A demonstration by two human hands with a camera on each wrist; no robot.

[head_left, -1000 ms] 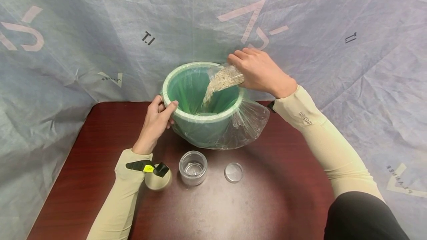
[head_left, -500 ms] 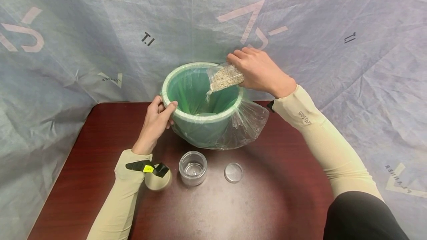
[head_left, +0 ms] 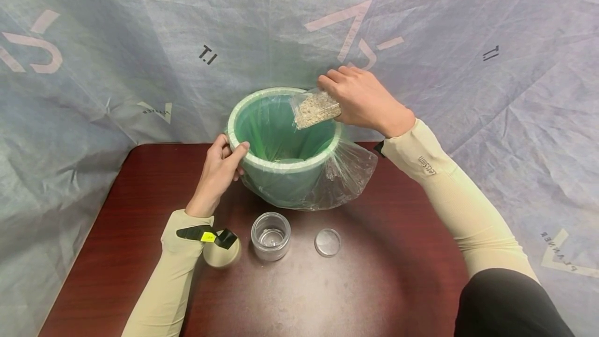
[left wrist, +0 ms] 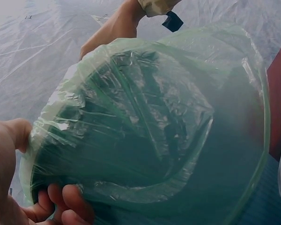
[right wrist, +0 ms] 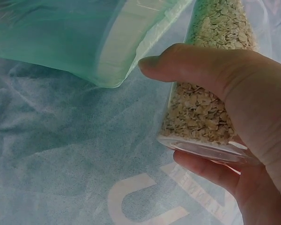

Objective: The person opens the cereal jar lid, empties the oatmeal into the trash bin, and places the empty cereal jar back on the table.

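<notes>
My right hand (head_left: 367, 99) grips a clear container of rolled oats (head_left: 318, 109), tipped with its mouth to the left over a green bin (head_left: 285, 186). In the right wrist view the thumb lies across the container's side, and flakes (right wrist: 196, 112) fill much of it. A thin clear plastic bag (head_left: 351, 176) lines the bin, folds over its rim and hangs loose at the right. My left hand (head_left: 220, 168) pinches the near left of the bin's rim, thumb on top and fingers below. Some pale flakes show low inside the bin.
On the dark red table (head_left: 374, 285), an open glass jar (head_left: 270, 238) stands in front of the bin. A small clear lid (head_left: 327, 242) lies to its right, and a pale round lid (head_left: 220, 256) sits partly under the left wrist strap. Grey cloth (head_left: 262, 20) hangs behind.
The stream of oats falling from the container's mouth has thinned and no longer shows. Both hands hold nearly the same positions.
</notes>
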